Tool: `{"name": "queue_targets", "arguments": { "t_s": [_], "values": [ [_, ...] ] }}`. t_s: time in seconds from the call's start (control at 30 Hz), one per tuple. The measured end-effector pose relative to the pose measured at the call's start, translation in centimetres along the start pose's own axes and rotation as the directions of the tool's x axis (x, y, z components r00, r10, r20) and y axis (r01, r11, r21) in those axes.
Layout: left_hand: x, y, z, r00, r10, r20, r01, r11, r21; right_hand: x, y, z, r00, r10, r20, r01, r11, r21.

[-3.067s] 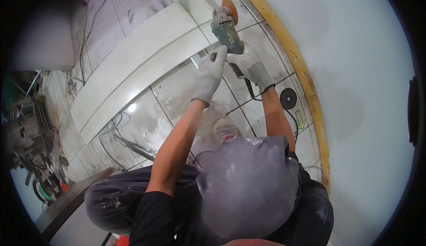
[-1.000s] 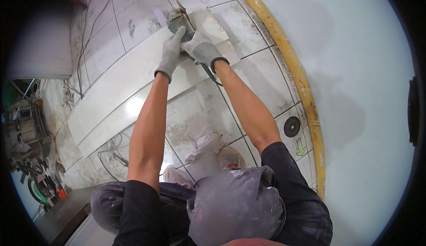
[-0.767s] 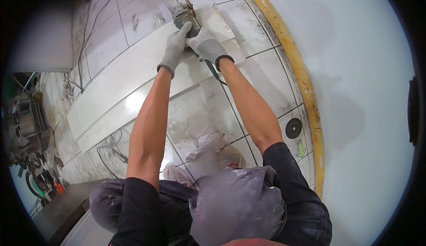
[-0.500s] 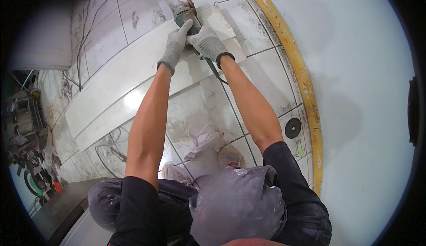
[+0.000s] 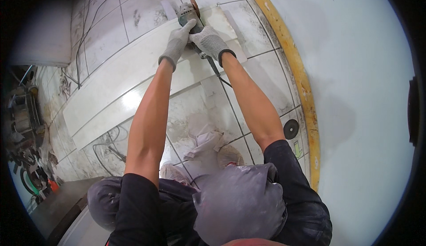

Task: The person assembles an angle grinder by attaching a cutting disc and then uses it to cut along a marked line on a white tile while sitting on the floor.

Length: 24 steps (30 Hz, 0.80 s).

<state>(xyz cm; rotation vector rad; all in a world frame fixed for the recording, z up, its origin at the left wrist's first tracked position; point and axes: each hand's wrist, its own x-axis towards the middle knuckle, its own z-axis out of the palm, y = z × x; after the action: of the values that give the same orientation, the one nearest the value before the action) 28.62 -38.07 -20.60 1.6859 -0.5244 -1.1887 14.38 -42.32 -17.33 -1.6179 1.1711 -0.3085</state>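
Note:
My gloved left hand (image 5: 179, 39) and gloved right hand (image 5: 206, 41) both grip a grey-green angle grinder (image 5: 187, 14), the left with its thumb along the body, the right around the lower body. The grinder's reddish-brown disc (image 5: 195, 6) stands nearly edge-on at its right side, over the far right end of long white boards (image 5: 102, 104) lying overlapped on the tiled floor. Whether the disc touches a board I cannot tell. A black cord (image 5: 222, 80) runs from the grinder's tail toward me.
A spare black disc (image 5: 291, 129) lies right, beside a yellow wooden strip (image 5: 306, 102) along a pale surface. Crumpled cloth (image 5: 204, 141) lies near my feet. Loose cables (image 5: 82, 51) run at the upper left; jumbled tools and scrap (image 5: 24, 122) crowd the left edge.
Since the earliest frame, the grinder has moved left to the boards' end and turned its disc edge-on, with both arms stretched forward. Over the last second it has shifted slightly right and away.

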Motion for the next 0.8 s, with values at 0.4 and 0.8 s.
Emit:
{"name": "queue_targets", "arguments": {
  "t_s": [0.4,0.8],
  "values": [
    [-0.6,0.3,0.4,0.996,-0.082,0.020,0.082,0.996,-0.022,0.6,1.6,0.2,0.996,-0.064,0.064,0.067,0.996,-0.057],
    [0.3,-1.6,0.6,0.995,-0.085,0.055,0.085,0.996,-0.012,-0.4,2.1,0.3,1.000,-0.014,0.026,0.015,1.000,-0.022]
  ]
}}
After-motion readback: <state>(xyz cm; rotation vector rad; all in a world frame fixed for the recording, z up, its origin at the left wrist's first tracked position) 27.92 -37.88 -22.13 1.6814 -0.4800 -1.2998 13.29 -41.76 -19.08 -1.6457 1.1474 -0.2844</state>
